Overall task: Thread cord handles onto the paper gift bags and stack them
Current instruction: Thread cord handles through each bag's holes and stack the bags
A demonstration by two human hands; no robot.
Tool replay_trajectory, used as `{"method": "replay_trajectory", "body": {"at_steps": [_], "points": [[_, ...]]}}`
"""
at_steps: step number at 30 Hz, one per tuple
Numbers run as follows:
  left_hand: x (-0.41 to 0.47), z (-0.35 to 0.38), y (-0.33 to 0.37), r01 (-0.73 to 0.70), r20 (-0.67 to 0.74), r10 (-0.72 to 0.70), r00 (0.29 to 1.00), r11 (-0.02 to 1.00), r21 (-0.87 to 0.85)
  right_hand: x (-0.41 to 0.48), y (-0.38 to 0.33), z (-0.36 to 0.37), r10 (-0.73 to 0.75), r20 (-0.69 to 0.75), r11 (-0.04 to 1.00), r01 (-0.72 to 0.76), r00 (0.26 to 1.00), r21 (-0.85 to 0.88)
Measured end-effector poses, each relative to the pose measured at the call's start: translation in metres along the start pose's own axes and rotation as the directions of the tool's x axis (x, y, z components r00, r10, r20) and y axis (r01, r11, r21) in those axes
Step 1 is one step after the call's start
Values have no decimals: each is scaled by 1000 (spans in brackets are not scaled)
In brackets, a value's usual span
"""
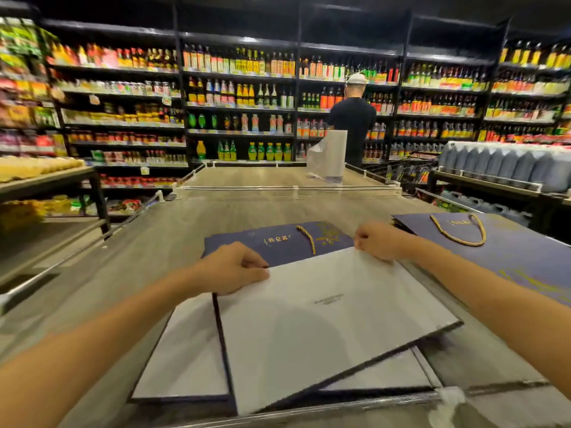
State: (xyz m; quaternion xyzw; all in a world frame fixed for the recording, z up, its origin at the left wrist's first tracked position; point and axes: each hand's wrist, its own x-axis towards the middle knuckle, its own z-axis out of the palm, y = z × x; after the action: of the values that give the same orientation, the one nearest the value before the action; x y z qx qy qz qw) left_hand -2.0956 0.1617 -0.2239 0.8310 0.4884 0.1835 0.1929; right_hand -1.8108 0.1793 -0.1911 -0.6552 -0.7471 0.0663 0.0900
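A flat gift bag (321,322), white side up with dark blue edges, lies tilted on a pile of similar bags in front of me. My left hand (238,267) pinches its top left corner. My right hand (375,240) pinches its top right corner. Beneath it a navy bag (278,242) with gold print shows one gold cord (307,237) hanging from a hole. To the right lies another navy bag (506,251) with a full gold cord handle (457,231).
The bags lie on a wooden display table (173,242) with clear plastic dividers (278,188). A thin plastic bag (327,159) stands further back. A person in dark clothes (352,118) faces shelves of bottles. Side tables hold goods left and right.
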Motion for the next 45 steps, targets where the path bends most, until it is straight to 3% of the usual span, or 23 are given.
{"method": "replay_trajectory", "body": {"at_steps": [2, 4, 6, 8, 9, 13, 16, 18, 20, 22, 24, 27, 30, 32, 37, 40, 43, 45], "points": [[0, 9, 16, -34, 45, 39, 998, 992, -118, 19, 3, -3, 32, -114, 988, -49, 993, -144], [2, 11, 25, -32, 9, 33, 999, 991, -132, 27, -3, -1, 6, -184, 968, -53, 983, -247], [7, 2, 12, 41, -157, -29, 987, 996, 74, 26, -17, 9, -9, -198, 961, -46, 980, -273], [7, -7, -13, 189, -283, -92, 955, 922, 337, 20, -33, 24, -45, -210, 976, -2, 977, -219], [5, -10, -25, 254, -304, -145, 941, 899, 358, 16, -41, 31, -55, -198, 979, 14, 979, -201], [1, -14, -35, 321, -275, -301, 913, 946, 33, 2, -56, 44, -126, -129, 958, 87, 984, -273], [1, -16, -33, 337, -325, -303, 896, 940, 54, -1, -52, 48, -170, -134, 980, 152, 976, -131], [-1, -19, -30, 345, -328, -289, 899, 930, 127, -3, -52, 47, -140, -119, 977, 156, 983, 143], [-3, -26, -26, 355, -333, -298, 895, 926, 127, -5, -58, 43, -88, -96, 842, 126, 991, 524], [-4, -31, -19, 351, -315, -363, 877, 931, -98, -8, -65, 35, -33, -121, 648, 113, 992, 753], [-3, -34, -14, 328, -306, -433, 848, 882, -338, -11, -71, 27, 41, -131, 474, 96, 991, 875], [-1, -37, -7, 299, -377, -517, 769, 811, -503, -13, -76, 15, 59, -25, 265, 9, 998, 964], [-3, -36, 1, 250, -406, -597, 692, 726, -640, -11, -81, 1, 15, 29, 246, -32, 999, 969], [-6, -32, 10, 226, -369, -630, 683, 663, -714, -9, -84, -9, 0, 34, 234, -33, 999, 972], [-32, -16, 42, 300, -146, -605, 783, 572, -763, -16, -104, -27, -116, 32, 181, -10, 993, 983], [-58, -7, 47, 349, -2, -510, 860, 592, -726, -25, -119, -36, -227, 27, 46, -17, 973, 999], [-86, -3, 44, 407, 141, -439, 887, 600, -689, -33, -133, -44, -327, 12, -128, -57, 945, 990], [-99, -3, 43, 441, 250, -376, 892, 606, -662, -30, -136, -40, -338, 1, -146, -53, 941, 988]]}}
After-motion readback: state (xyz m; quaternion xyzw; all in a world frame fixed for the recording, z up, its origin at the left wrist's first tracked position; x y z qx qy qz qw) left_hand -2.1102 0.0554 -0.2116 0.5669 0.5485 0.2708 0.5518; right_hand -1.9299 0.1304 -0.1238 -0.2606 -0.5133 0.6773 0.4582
